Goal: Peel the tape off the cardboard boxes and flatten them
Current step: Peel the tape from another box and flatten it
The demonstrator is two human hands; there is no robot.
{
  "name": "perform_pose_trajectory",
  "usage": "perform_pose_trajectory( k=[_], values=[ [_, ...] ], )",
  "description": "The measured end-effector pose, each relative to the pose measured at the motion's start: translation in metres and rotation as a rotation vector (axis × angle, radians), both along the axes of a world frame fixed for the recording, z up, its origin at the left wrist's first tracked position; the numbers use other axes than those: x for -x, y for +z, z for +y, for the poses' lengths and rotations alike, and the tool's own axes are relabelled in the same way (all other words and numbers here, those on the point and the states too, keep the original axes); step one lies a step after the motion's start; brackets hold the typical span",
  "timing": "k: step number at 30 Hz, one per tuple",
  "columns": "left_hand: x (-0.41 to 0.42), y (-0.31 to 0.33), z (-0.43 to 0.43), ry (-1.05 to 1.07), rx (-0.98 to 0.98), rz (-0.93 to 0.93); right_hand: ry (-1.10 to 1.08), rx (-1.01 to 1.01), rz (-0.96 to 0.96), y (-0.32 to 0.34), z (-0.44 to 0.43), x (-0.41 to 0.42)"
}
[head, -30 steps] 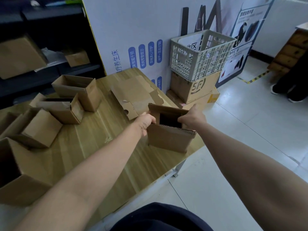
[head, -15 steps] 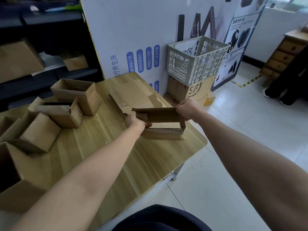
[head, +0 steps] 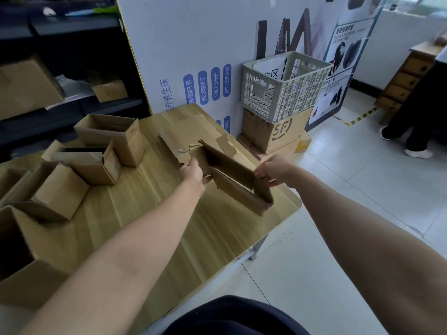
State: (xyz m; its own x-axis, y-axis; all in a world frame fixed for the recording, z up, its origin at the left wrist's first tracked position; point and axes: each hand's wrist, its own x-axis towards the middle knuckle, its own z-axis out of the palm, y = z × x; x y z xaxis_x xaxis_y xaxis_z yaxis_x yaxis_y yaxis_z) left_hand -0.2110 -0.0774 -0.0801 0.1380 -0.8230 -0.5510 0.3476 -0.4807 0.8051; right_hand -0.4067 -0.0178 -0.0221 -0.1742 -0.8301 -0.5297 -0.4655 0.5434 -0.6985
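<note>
- Open cardboard boxes (head: 56, 198) stand along the left side of a wooden desk (head: 229, 233).
- Over the desk's far right corner, the left grip (head: 192, 171) and right grip (head: 275, 169) clutch opposite ends of a half-collapsed cardboard box (head: 229, 163), skewed into a narrow slant.
- Just behind it, flattened cardboard (head: 193, 129) lies on the desk.
- Beyond, a plastic crate (head: 285, 88) tops a brown carton (head: 275, 132).

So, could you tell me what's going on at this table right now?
A person is working on a cardboard box, holding it above the wooden table. The left hand grips its left end and the right hand its right corner. The box is skewed and partly collapsed, not yet flat. A flattened piece of cardboard lies just behind it, and several open boxes stand to the left.
</note>
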Motion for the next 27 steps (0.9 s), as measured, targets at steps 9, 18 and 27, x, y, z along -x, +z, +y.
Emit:
perform_pose_trajectory(
  k=[9,18,27],
  values=[
    [-0.002,-0.016,0.001,-0.012,-0.113,0.111,-0.069,-0.124,0.089,-0.04,-0.006,0.007],
    [-0.009,-0.045,0.005,-0.319,-0.227,-0.211,-0.126,-0.09,0.12,-0.067,-0.021,0.017],
    [0.006,-0.101,0.015,-0.829,-0.01,-0.768,0.2,0.049,0.401,-0.117,-0.049,0.022]
  ],
)
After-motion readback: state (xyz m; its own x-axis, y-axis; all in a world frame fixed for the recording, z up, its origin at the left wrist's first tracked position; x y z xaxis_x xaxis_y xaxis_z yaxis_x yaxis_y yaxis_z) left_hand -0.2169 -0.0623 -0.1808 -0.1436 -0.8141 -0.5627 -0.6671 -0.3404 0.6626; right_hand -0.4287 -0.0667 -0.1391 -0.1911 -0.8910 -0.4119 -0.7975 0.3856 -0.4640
